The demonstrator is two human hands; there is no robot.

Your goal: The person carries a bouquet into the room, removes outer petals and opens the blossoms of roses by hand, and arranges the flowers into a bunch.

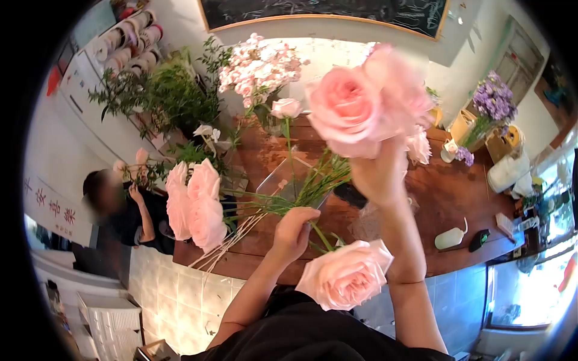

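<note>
Head view: left hand [297, 228], one, closed around a bundle of green stems [316, 183], above the counter [421, 225] close to its near edge. Right hand [379, 174], one, raised at large pink roses [346, 105]; its fingers are hidden behind the petals, so open or closed cannot be told. Pink rose [346, 277], single, at the near edge, its bloom reaching over the person's dark top. Pink roses on the left [197, 204], clustered by the counter's left end. Bare stalks [232, 240], several, fanned toward the near-left edge and crossing it. Upright pale rose [286, 108], beyond the bundle. Clear tray [278, 177], partly under the stems. White squeeze bottle [449, 239], near the right-hand front edge, with a black item [479, 240] beside it; bare wood lies between bottle and right forearm. Purple flowers [494, 99], far right. Greenery [174, 90], far left. Another person [144, 219], past the left end.
</note>
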